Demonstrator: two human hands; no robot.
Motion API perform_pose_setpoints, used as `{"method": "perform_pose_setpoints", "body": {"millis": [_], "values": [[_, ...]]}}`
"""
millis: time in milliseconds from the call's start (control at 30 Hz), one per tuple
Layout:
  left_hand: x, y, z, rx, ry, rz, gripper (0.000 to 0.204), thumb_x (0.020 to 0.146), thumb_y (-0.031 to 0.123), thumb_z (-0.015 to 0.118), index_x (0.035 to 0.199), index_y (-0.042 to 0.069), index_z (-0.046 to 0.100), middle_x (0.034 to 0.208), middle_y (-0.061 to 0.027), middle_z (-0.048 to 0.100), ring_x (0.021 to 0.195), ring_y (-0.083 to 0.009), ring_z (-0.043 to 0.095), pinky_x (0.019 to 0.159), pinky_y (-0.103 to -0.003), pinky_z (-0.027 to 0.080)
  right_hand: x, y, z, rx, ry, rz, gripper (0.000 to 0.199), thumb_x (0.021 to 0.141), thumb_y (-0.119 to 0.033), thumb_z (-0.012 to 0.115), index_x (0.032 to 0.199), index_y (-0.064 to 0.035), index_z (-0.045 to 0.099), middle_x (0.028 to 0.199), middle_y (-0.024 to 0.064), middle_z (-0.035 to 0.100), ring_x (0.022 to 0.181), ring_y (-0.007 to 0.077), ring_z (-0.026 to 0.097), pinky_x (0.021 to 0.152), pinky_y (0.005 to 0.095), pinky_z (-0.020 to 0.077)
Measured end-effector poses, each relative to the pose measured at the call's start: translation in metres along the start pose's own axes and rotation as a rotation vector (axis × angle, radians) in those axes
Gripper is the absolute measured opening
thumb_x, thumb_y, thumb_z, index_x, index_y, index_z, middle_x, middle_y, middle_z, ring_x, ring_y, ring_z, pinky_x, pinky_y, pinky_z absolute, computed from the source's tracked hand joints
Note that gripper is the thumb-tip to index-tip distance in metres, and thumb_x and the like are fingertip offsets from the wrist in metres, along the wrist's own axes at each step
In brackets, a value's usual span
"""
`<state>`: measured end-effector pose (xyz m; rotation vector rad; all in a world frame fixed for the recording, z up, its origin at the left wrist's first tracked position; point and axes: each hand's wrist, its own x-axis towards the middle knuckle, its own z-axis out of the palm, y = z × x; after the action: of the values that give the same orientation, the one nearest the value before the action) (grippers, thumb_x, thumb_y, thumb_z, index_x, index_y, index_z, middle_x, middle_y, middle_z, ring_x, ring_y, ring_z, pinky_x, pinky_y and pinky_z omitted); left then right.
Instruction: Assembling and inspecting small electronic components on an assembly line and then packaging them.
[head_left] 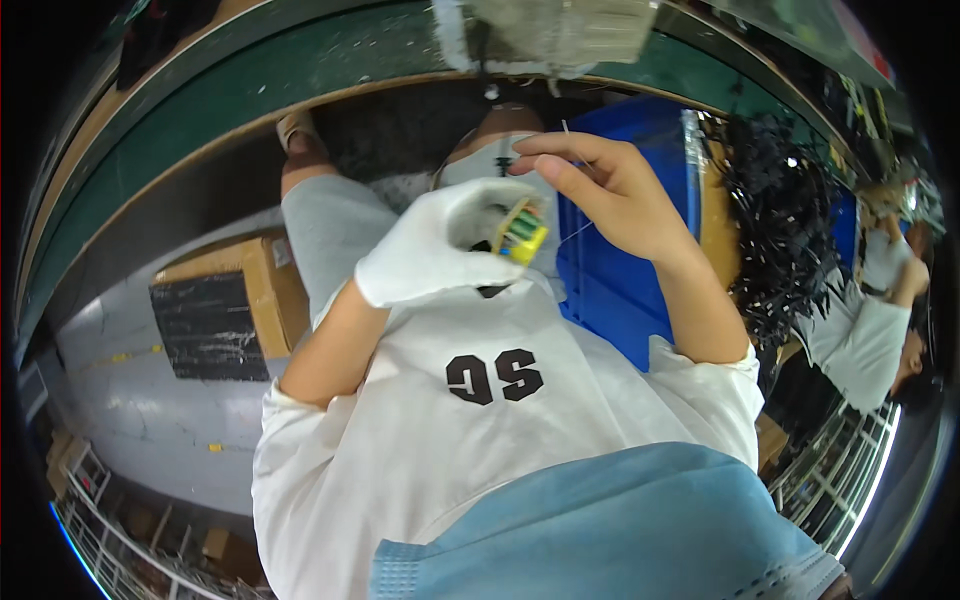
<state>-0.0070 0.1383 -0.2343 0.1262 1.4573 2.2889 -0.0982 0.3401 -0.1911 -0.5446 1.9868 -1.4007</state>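
Fingers of the gloved left hand (435,250) were curled around a small electronic part (522,230), a green and yellow block with a tan edge, so that grip was closed on it with only the part's right end poking out past the glove. Just right of that grip and slightly above it, the bare right hand (610,190) had its thumb and forefinger pinched together on a thin wire (578,232); the wire ran as a fine pale line from the pinch down toward the part, and a short end stuck up above the fingertips. Whether the wire touched the part could not be told. Both hands were held up close to each other over the person's lap.

Behind the right hand's grip stood a blue plastic bin (620,280), and further right of it lay a heap of black cables (780,230). Beyond the hands curved the counter (260,80), green-topped with a wooden edge, and a pale circuit board (560,35) rested on it above the hands. Left of the gloved grip and lower, a cardboard box (235,300) with a black panel sat on the grey floor (130,400). At the far right another person (870,330) in a white top was seated.
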Motion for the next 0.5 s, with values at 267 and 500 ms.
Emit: {"method": "perform_pose_setpoints", "body": {"millis": [267,500], "values": [[0.006,-0.006,0.012,0.140,-0.062,-0.022,0.058,0.074,0.003,0.076,0.128,0.000,0.056,0.115,-0.0096,0.065,0.094,-0.0177,0.060,0.087,-0.030,0.050,-0.002,-0.007,0.020,0.327,0.125,0.045,0.019,0.096,-0.014,0.061,0.104,-0.0002,0.071,0.080,0.0016,0.067,0.061,0.0033,0.048,0.051,0.0157,0.0332],[0.004,-0.012,-0.008,0.292,0.016,0.287,0.059,0.073,0.001,0.077,0.127,-0.001,0.055,0.124,-0.0153,0.061,0.104,-0.0223,0.062,0.093,-0.029,0.050,-0.001,0.004,0.011,0.320,0.136,-0.002,0.020,0.095,-0.015,0.063,0.107,-0.0007,0.069,0.076,0.0017,0.065,0.062,0.0034,0.050,0.051,0.0156,0.0328]]}}
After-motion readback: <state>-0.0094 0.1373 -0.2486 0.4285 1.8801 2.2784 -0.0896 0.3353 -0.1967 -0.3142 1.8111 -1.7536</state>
